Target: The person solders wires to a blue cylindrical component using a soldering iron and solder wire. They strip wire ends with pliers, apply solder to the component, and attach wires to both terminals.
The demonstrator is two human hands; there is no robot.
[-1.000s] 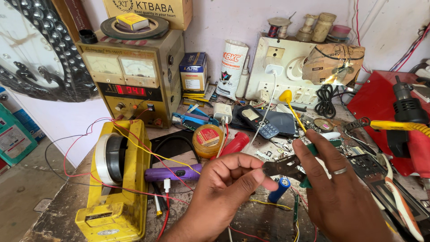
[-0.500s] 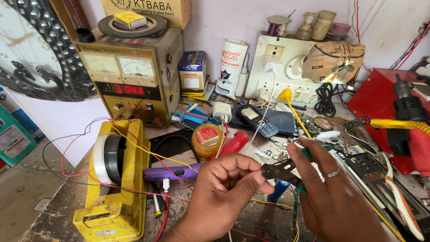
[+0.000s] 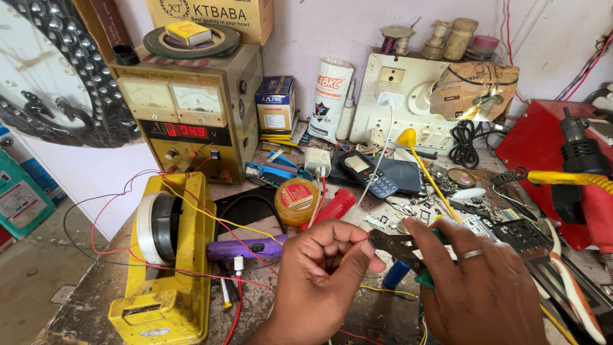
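pliers: handles hidden in right hand | left hand: pinched item too small | wall clock: cut off left

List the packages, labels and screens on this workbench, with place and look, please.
Cardboard box: top shelf, tan.
Red digit display: on beige power supply.
Small box: beside the supply, blue and white.
White pouch: leaning on wall.
Round tin: centre, amber, red label.

left hand: fingers pinched together | right hand: curled, gripping, ring on finger
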